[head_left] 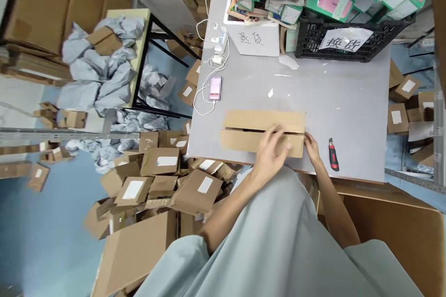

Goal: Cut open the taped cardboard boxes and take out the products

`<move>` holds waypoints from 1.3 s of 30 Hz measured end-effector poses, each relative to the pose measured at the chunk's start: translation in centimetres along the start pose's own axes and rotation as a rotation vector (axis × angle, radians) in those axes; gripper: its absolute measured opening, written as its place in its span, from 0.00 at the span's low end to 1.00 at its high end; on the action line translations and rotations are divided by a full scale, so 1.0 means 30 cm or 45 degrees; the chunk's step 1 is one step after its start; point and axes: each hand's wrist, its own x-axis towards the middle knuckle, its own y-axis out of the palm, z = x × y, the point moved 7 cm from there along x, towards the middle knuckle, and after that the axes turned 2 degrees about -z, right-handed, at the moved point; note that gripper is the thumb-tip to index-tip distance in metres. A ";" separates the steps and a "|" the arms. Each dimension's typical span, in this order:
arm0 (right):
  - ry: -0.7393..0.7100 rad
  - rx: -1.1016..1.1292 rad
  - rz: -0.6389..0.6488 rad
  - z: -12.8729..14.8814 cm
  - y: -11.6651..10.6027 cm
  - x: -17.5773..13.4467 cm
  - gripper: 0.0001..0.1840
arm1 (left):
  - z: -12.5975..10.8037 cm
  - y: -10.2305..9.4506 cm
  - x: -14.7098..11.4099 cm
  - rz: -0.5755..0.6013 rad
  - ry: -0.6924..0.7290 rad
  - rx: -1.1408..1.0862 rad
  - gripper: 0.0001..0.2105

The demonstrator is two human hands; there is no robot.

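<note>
A long, narrow cardboard box (pixel 244 139) lies on the grey table near its front edge. Its two top flaps meet along a dark gap that is widest near the middle. My left hand (pixel 271 151) rests over the front flap with its fingers apart, the fingertips reaching across the gap; it is slightly blurred. At the box's right end, my right hand (pixel 312 148) grips the corner with bent fingers, partly hidden by the box edge. To the right of that hand lies a red and black utility knife (pixel 333 155). What the box contains is hidden.
A phone (pixel 215 88) on a white cable lies at the table's left. Along the back stand a labelled white box (pixel 256 39) and a black crate (pixel 348 41) of green-and-white packages. Cardboard boxes (pixel 163 162) pile up on the left floor. A large open carton (pixel 393 227) is at lower right.
</note>
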 end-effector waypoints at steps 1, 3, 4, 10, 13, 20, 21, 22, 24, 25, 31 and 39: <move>-0.005 -0.010 -0.033 0.003 -0.039 -0.004 0.39 | 0.044 -0.050 0.004 -0.068 -0.023 0.032 0.22; -0.018 0.009 -0.084 0.020 -0.116 -0.022 0.41 | 0.169 -0.174 0.008 -0.233 -0.145 0.132 0.22; -0.038 0.023 -0.096 0.036 -0.150 -0.035 0.42 | 0.242 -0.230 0.008 -0.298 -0.229 0.165 0.24; -0.377 -0.233 -0.028 0.258 -0.213 -0.095 0.54 | 0.571 -0.301 -0.045 -0.420 -0.798 -0.075 0.28; -0.494 -0.416 0.025 0.372 -0.175 -0.092 0.51 | 0.586 -0.257 -0.088 -0.476 -0.939 -0.173 0.27; -0.602 -0.886 0.306 0.531 -0.068 -0.039 0.54 | 0.548 -0.240 -0.146 -0.627 -0.835 -0.268 0.23; -0.589 -0.931 0.339 0.542 -0.061 -0.032 0.54 | 0.549 -0.237 -0.148 -0.628 -0.851 -0.310 0.23; -0.576 -0.964 0.360 0.553 -0.056 -0.026 0.54 | 0.549 -0.234 -0.148 -0.625 -0.865 -0.349 0.22; -0.563 -1.008 0.382 0.574 -0.047 -0.018 0.49 | 0.540 -0.231 -0.140 -0.604 -0.868 -0.396 0.18; -0.563 -1.034 0.388 0.585 -0.041 -0.017 0.47 | 0.532 -0.231 -0.134 -0.590 -0.853 -0.407 0.16; -0.660 -1.288 0.435 0.662 -0.024 -0.013 0.33 | 0.495 -0.267 -0.147 -0.438 -0.729 -0.563 0.12; -0.532 -0.969 0.254 0.760 -0.086 0.166 0.38 | 0.392 -0.380 -0.260 -0.060 -0.559 -0.467 0.19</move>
